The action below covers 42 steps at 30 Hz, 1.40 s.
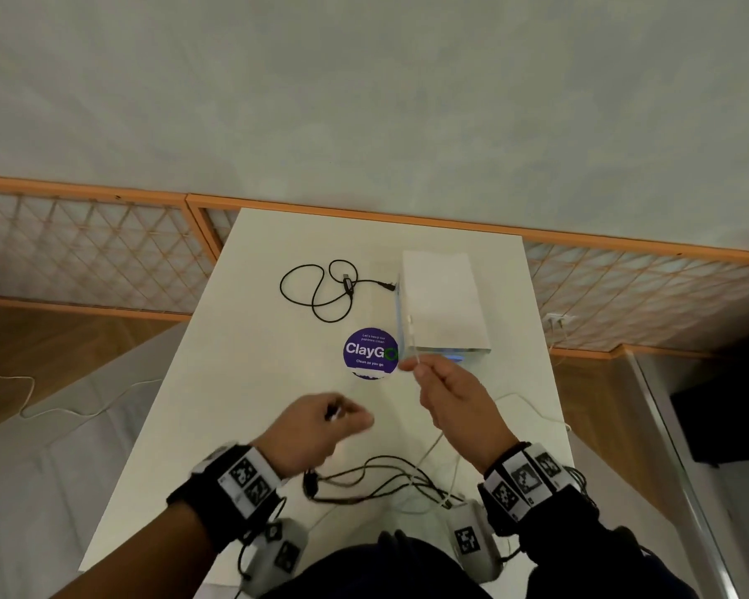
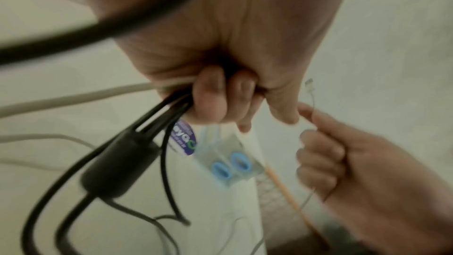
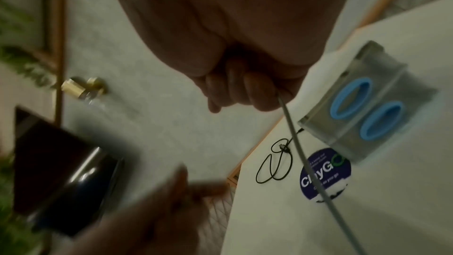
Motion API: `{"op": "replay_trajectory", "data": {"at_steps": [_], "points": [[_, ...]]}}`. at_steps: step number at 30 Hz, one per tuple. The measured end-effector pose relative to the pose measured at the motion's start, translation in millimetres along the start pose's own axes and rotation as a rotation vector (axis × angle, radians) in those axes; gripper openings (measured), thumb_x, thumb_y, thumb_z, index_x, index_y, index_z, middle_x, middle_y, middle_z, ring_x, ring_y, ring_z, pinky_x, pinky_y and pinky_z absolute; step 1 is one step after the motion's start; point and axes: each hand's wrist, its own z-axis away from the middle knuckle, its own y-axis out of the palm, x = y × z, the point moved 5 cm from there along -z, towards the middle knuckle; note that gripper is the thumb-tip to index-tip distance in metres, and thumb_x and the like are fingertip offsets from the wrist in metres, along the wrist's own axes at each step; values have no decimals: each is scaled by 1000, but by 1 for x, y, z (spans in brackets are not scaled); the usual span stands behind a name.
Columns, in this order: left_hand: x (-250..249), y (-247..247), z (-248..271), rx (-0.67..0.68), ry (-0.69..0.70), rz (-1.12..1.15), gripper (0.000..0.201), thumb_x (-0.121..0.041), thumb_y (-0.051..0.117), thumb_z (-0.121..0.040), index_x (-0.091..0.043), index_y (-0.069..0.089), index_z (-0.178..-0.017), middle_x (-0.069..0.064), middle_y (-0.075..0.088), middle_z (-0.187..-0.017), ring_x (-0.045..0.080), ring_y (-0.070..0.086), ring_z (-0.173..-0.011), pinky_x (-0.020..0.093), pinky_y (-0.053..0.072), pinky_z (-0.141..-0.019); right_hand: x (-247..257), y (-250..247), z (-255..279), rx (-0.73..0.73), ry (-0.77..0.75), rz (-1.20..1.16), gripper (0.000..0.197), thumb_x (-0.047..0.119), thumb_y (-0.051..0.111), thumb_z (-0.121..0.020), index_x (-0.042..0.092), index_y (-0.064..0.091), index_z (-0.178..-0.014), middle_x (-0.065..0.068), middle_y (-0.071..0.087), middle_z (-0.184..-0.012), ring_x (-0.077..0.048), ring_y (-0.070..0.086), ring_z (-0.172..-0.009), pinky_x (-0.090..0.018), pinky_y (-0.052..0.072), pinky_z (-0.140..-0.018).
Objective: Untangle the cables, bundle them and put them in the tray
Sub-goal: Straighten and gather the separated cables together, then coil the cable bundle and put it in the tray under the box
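Observation:
My left hand (image 1: 342,415) hovers over the near half of the white table (image 1: 243,382) and grips several black cable strands plus a white one (image 2: 73,98). A black splitter block (image 2: 117,166) hangs below that fist. My right hand (image 1: 420,369) pinches a thin white cable (image 3: 306,162); its connector end (image 2: 309,82) sticks up past the fingers. A tangle of black and white cables (image 1: 385,477) lies by the front edge. A separate black cable (image 1: 321,287) lies looped at the far centre, left of the clear tray (image 1: 446,350) with blue oval handles (image 3: 350,100).
A round purple ClayGo sticker (image 1: 370,352) sits between my hands and the tray. Wooden lattice screens (image 1: 96,248) run behind the table. A white cord (image 1: 40,404) trails on the floor at left, and a dark box (image 1: 723,421) stands at right.

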Motion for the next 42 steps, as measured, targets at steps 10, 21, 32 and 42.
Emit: {"op": "replay_trajectory", "data": {"at_steps": [10, 21, 32, 42], "points": [[-55, -5, -7, -88, 68, 396, 21, -25, 77, -96, -12, 63, -86, -4, 43, -53, 14, 35, -46, 27, 33, -48, -2, 38, 24, 181, -165, 430, 22, 34, 49, -109, 28, 70, -113, 13, 73, -97, -5, 67, -92, -33, 54, -87], [-65, -6, 5, -238, 294, 132, 16, -31, 68, -101, -24, 58, -90, -16, 64, -75, 4, 58, -70, 22, 50, -70, 20, 58, 19, 90, -282, 286, 25, 37, 52, -104, 29, 60, -126, 14, 66, -115, -11, 63, -110, -41, 56, -92], [-71, -22, 6, -441, 305, 368, 20, -35, 64, -103, -22, 54, -91, -5, 65, -69, 9, 64, -69, 20, 54, -69, 8, 105, -3, 235, -149, 187, 17, 22, 51, -102, 38, 56, -99, 20, 68, -79, -5, 62, -70, -29, 51, -67], [-28, -57, -32, -290, 85, 635, 33, -34, 64, -104, -7, 48, -95, 7, 30, -61, 16, 24, -53, 26, 34, -48, -7, 139, -24, 344, -42, 168, 10, 41, 52, -102, 31, 55, -102, -11, 60, -84, -16, 50, -66, -42, 48, -66]]}}
